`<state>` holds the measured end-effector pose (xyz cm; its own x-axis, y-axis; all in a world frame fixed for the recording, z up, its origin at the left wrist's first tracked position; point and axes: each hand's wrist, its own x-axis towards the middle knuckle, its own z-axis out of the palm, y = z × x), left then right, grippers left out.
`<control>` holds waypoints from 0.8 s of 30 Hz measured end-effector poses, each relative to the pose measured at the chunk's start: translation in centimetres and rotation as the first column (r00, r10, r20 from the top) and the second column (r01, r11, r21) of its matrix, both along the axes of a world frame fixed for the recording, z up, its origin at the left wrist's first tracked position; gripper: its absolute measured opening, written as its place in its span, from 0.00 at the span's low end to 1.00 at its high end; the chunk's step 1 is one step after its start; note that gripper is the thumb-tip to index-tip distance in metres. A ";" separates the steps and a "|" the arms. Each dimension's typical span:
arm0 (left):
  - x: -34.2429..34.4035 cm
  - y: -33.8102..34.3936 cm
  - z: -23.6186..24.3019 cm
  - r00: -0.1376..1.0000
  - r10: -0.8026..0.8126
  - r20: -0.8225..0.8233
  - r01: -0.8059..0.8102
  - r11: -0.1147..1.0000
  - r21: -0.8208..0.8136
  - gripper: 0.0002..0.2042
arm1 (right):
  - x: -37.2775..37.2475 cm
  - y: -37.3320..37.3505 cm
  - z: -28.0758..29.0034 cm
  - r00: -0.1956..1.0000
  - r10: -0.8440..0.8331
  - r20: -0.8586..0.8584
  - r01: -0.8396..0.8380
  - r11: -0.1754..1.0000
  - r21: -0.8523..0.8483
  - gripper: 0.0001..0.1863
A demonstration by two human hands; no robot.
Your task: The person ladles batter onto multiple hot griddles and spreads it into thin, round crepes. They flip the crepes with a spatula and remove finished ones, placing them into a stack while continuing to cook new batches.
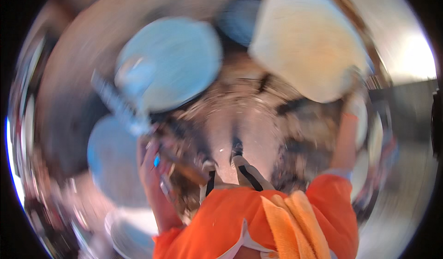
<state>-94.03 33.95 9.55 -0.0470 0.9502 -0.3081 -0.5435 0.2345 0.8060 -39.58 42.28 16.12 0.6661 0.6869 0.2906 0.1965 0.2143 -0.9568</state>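
My left hand (151, 150), smeared by motion, grips the lower end of a long, pale flat tool (113, 97), which reaches up toward a round light-blue surface (175, 56). Another round blue-grey surface (110, 153) lies left of that hand. My right hand (353, 86) is raised at the lower right edge of a large cream-coloured, rounded surface (304, 42); blur hides its fingers and whatever they may hold.
A dark round surface (237, 19) sits at the back between the larger ones. Blurred dark clutter (295, 166) flanks the pinkish floor (224, 109) around my feet. A pale round item (129, 231) is low on the left; a grey surface (401, 176) runs along the right.
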 end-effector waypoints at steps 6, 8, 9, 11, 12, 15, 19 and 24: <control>7.3 -0.2 -4.0 0.926 -0.375 -0.049 0.375 0.927 -0.017 0.19 | 13.4 -21.4 -1.2 0.554 -0.525 0.646 0.832 0.353 -0.428 0.18; 10.6 0.5 -5.3 0.852 -0.509 0.122 0.511 0.859 0.018 0.18 | 17.5 -33.2 -0.9 0.631 -0.652 0.421 0.767 0.607 -0.210 0.18; 12.7 -0.2 -4.6 0.837 -0.532 0.131 0.535 0.845 0.018 0.18 | 16.9 -37.4 0.8 0.616 -0.661 0.429 0.751 0.656 -0.068 0.19; 19.0 -1.5 -4.3 0.771 -0.606 0.193 0.620 0.784 -0.015 0.18 | 22.3 -51.5 -1.1 0.417 -0.888 0.192 0.900 0.433 0.047 0.16; 21.7 -2.6 -3.9 0.745 -0.637 0.198 0.651 0.759 -0.003 0.18 | 23.9 -57.6 -2.3 0.443 -0.880 0.173 0.872 0.467 0.145 0.16; 28.8 -5.9 -2.3 0.695 -0.673 0.251 0.684 0.727 0.055 0.19 | 25.3 -67.7 -5.1 0.406 -0.810 -0.424 0.913 0.341 0.223 0.20; 36.1 -8.4 -0.9 0.580 -0.764 0.284 0.784 0.618 0.059 0.20 | 25.4 -77.0 -12.5 0.137 -0.793 -0.594 0.990 0.121 0.067 0.14; 42.7 -10.9 1.8 0.608 -0.785 0.115 0.791 0.587 -0.172 0.16 | 26.8 -82.5 -21.7 0.078 -0.895 -0.439 0.959 0.187 -0.211 0.11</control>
